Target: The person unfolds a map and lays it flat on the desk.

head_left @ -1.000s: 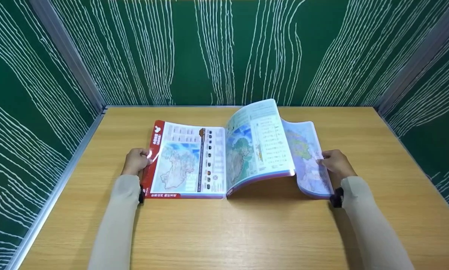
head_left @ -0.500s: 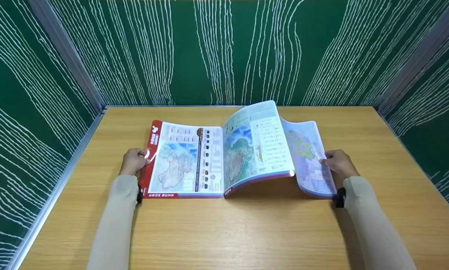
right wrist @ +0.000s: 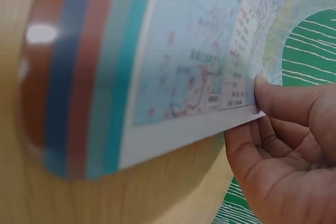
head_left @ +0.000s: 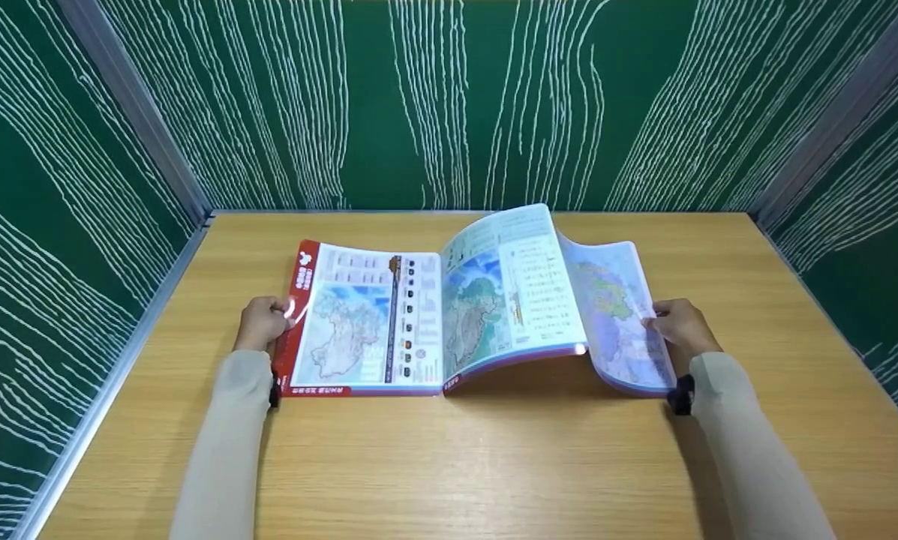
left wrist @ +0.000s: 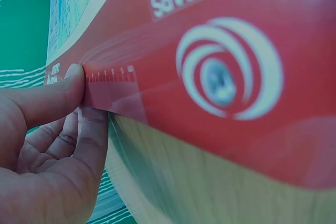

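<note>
A folded set of glossy map sheets [head_left: 351, 322] lies spread across the wooden table, its left panel bordered in red. My left hand [head_left: 262, 321] pinches the red outer edge between thumb and fingers; the left wrist view shows the thumb on top of the red border [left wrist: 231, 77]. At the far side my right hand [head_left: 681, 324] pinches the edge of the purple-blue map panel [head_left: 617, 315], thumb above and fingers beneath. Between them a middle panel [head_left: 512, 281] curves up off the table, its free edge raised. Coloured stripes [right wrist: 86, 87] run along the right panel's edge in the right wrist view.
The wooden table [head_left: 449, 465] extends in front of the maps. Green panels [head_left: 479, 105] with white wavy lines stand behind and at both sides, joined by grey corner posts [head_left: 130, 97]. A dark band [head_left: 681, 395] sits at the right wrist.
Both hands have moved slightly apart, the left one further left with the red-edged panel. The middle panel's raised edge has shifted a little left and sunk slightly.
</note>
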### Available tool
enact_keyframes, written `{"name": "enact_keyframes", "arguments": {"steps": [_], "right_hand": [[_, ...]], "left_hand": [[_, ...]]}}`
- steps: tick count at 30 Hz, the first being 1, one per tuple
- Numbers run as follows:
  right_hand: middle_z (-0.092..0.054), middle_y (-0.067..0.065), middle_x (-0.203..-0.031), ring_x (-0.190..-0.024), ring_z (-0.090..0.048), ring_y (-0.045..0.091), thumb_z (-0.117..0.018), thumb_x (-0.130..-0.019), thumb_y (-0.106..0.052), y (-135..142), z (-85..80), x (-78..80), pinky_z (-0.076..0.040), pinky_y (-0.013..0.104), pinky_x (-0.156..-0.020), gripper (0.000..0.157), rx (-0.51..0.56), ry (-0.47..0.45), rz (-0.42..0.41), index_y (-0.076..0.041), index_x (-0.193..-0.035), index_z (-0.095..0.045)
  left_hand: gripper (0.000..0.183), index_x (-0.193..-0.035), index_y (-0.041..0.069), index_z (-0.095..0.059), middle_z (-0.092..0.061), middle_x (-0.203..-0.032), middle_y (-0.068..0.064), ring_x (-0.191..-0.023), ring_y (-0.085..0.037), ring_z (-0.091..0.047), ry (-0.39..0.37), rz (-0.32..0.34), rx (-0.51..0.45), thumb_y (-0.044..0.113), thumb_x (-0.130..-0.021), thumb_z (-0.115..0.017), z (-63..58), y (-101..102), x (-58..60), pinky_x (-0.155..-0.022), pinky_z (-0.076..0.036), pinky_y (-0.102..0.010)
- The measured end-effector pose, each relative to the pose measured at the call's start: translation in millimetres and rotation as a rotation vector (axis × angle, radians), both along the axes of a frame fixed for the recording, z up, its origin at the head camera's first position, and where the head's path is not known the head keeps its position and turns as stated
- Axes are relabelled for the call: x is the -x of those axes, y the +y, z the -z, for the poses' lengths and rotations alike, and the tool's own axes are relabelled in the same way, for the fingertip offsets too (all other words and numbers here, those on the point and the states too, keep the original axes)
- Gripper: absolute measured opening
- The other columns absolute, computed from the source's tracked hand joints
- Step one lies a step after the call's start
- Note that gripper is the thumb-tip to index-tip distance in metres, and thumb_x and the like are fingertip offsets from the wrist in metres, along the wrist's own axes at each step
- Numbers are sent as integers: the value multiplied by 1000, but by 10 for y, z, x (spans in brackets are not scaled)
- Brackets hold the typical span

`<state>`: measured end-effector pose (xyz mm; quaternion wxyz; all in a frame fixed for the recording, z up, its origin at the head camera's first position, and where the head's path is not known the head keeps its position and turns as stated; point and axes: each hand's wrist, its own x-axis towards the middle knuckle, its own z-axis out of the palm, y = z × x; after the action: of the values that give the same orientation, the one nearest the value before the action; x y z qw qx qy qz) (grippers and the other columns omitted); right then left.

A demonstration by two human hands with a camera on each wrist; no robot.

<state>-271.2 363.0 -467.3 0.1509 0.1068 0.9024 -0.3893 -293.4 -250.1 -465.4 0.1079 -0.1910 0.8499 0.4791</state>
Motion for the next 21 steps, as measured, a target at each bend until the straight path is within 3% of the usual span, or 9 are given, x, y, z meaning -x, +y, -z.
{"name": "enact_keyframes", "arguments": {"steps": [9,15,21], "right_hand": [[-29,39,-145,-132,-34,51,-47,-98,-12,57,10,-25,-36,56,-107,58,-18,27,-27,17,-142,-24],[-33,36,-144,-133,-35,47,-46,-98,-10,82,32,-8,-33,56,-110,55,-7,-11,41,15,-143,-27],[-32,35,-146,-132,-35,43,-46,-99,-11,104,33,1,-30,56,-111,57,25,-46,92,13,-145,-23]], "left_hand": [[43,-135,-6,-47,-50,-133,-26,-112,-36,-54,42,26,21,-2,-92,-51,-20,-27,-9,-95,-49,-53],[47,-140,-2,-42,-46,-137,-24,-117,-39,-52,-4,7,-37,-1,-94,-50,-21,-68,-6,-97,-47,-55],[49,-140,-4,-41,-47,-136,-25,-117,-39,-52,-1,10,-42,-2,-93,-51,-17,-93,-7,-97,-47,-54]]}}
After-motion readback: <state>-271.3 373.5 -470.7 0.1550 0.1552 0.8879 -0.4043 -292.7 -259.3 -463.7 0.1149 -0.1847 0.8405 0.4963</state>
